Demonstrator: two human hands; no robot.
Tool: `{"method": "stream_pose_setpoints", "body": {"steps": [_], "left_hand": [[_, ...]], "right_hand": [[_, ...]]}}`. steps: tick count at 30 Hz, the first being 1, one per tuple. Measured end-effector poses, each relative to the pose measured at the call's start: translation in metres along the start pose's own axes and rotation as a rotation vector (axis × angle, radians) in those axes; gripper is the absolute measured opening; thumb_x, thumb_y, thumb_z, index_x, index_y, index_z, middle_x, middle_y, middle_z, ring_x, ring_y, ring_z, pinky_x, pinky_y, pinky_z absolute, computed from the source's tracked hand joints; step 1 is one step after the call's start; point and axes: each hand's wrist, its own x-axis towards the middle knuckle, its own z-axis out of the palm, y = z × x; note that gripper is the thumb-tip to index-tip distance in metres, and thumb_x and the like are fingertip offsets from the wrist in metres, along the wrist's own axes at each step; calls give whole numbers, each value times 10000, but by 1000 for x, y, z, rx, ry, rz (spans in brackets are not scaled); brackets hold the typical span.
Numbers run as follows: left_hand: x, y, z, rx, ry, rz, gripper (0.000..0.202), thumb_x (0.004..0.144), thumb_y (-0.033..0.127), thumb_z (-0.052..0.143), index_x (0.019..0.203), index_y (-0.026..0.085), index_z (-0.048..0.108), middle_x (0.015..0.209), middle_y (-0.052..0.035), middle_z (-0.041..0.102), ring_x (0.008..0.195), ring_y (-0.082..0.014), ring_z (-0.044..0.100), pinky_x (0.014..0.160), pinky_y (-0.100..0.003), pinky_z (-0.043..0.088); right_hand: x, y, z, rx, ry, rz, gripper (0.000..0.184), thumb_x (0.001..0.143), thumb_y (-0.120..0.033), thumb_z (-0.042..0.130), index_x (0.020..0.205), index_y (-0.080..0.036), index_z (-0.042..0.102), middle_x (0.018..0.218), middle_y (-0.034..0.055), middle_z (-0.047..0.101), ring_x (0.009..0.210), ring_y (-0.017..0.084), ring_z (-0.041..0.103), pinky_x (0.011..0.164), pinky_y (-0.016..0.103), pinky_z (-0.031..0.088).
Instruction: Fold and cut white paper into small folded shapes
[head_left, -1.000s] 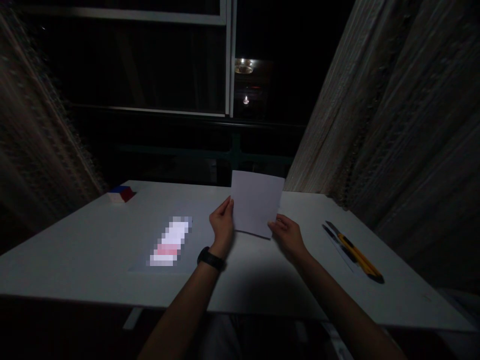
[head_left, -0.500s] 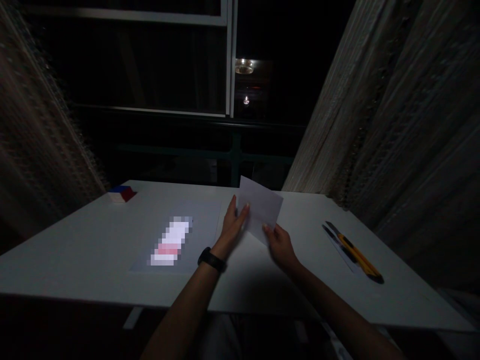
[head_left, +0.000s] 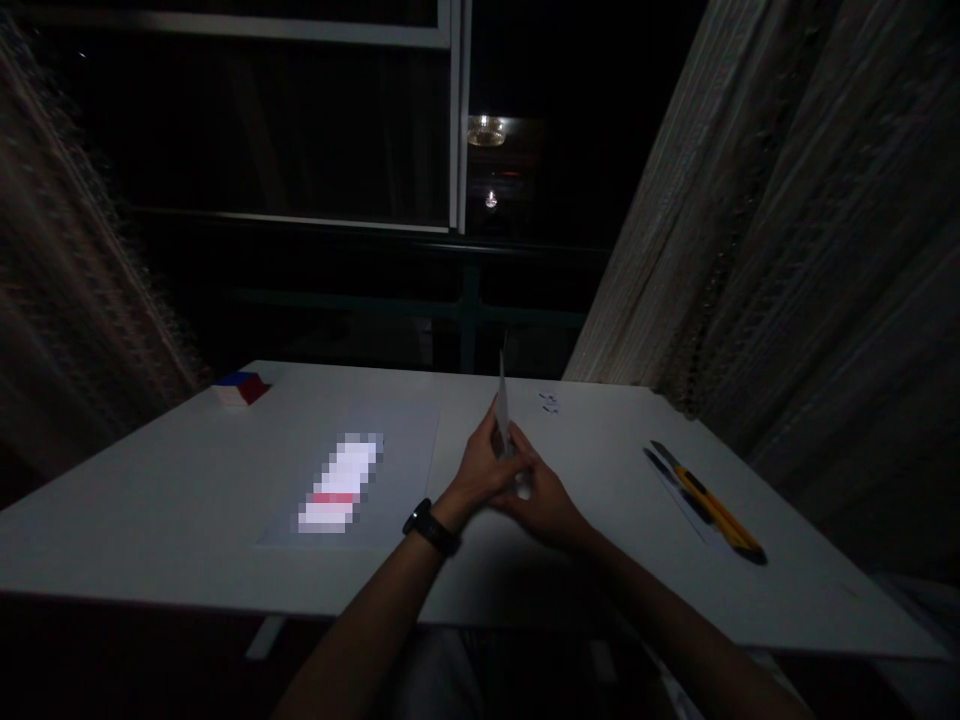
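At the frame's centre, paper [head_left: 502,405] is held nearly edge-on between the fingers of the left hand [head_left: 478,470] and right hand [head_left: 551,508], above the tabletop [head_left: 187,500]. It is judged light, flexible and easily creased; opposite edges are best gripped lightly.

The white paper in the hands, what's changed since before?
The white paper turned from facing us to nearly edge-on, uncovering small dark marks. The bare left hand and right hand came closer together, still holding it. The yellow-and-black cutter knife stayed put.
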Motion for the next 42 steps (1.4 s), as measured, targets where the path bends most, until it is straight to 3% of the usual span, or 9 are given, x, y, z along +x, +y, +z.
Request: {"method": "stream_pose_setpoints", "body": {"steps": [4, 7, 10, 14, 17, 20, 23, 27, 42], "left_hand": [[1, 3, -4, 65, 47, 1, 410, 759, 462, 587, 991, 125, 614, 937, -82, 655, 890, -217, 598, 786, -319, 462], [4, 10, -12, 11, 101, -45, 407, 751, 494, 583, 849, 105, 654, 845, -80, 673, 802, -216, 617, 706, -293, 478], [5, 20, -21, -184, 47, -151, 459, 733, 500, 608, 930, 88, 646, 840, -108, 686, 730, -219, 637, 638, -293, 493], [2, 29, -24, -305, -40, -223, 461, 711, 474, 647, 960, 86, 650, 847, -132, 694, 711, -229, 655, 642, -315, 507], [2, 28, -22, -289, -52, -241, 440, 704, 455, 663, 943, 86, 659, 874, -138, 695, 719, -226, 657, 650, -318, 510], [7, 20, -21, -222, 49, -226, 395, 669, 421, 703, 878, 87, 674, 868, -131, 697, 708, -212, 650, 642, -310, 504], [12, 9, -21, -195, 145, -181, 362, 633, 383, 736, 844, 93, 685, 868, -117, 698, 719, -200, 642, 663, -306, 492], [14, -1, -20, -181, 142, -162, 345, 614, 353, 743, 844, 102, 691, 873, -105, 700, 753, -209, 638, 706, -326, 483], [12, -1, -18, -144, 168, -53, 324, 615, 231, 626, 924, 137, 650, 933, -67, 684, 868, -232, 610, 764, -323, 459]], "right_hand": [[1, 2, -7, 50, 38, -17, 851, 675, -381, 704, 1396, -223, 282, 1440, 103, 333, 1332, 256, 282, 1090, 443, 234], [8, 6, -18, 69, 344, 63, 779, 690, -402, 683, 1364, -236, 329, 1425, 100, 356, 1309, 255, 323, 1076, 452, 248], [16, 15, -34, 199, 549, 140, 829, 653, -421, 709, 1357, -237, 311, 1401, 113, 388, 1291, 259, 351, 1046, 446, 294], [17, 22, -47, 560, 339, 274, 610, 678, -450, 684, 1205, -216, 486, 1050, 95, 660, 942, 252, 629, 807, 388, 491], [15, 20, -48, 599, 280, 330, 390, 675, -466, 683, 934, -180, 628, 804, 58, 694, 722, 228, 649, 678, 351, 510], [15, 17, -46, 582, 326, 339, 327, 671, -488, 679, 777, -180, 645, 694, 28, 675, 627, 200, 623, 608, 322, 496], [16, 19, -44, 592, 377, 313, 316, 668, -486, 684, 748, -183, 645, 704, 20, 677, 620, 184, 618, 602, 304, 487], [17, 24, -42, 600, 357, 322, 393, 653, -495, 695, 878, -176, 649, 810, 47, 703, 706, 211, 643, 660, 332, 495], [21, 26, -47, 614, 341, 277, 430, 642, -468, 717, 950, -181, 630, 935, 75, 707, 838, 237, 652, 767, 381, 506]]}}
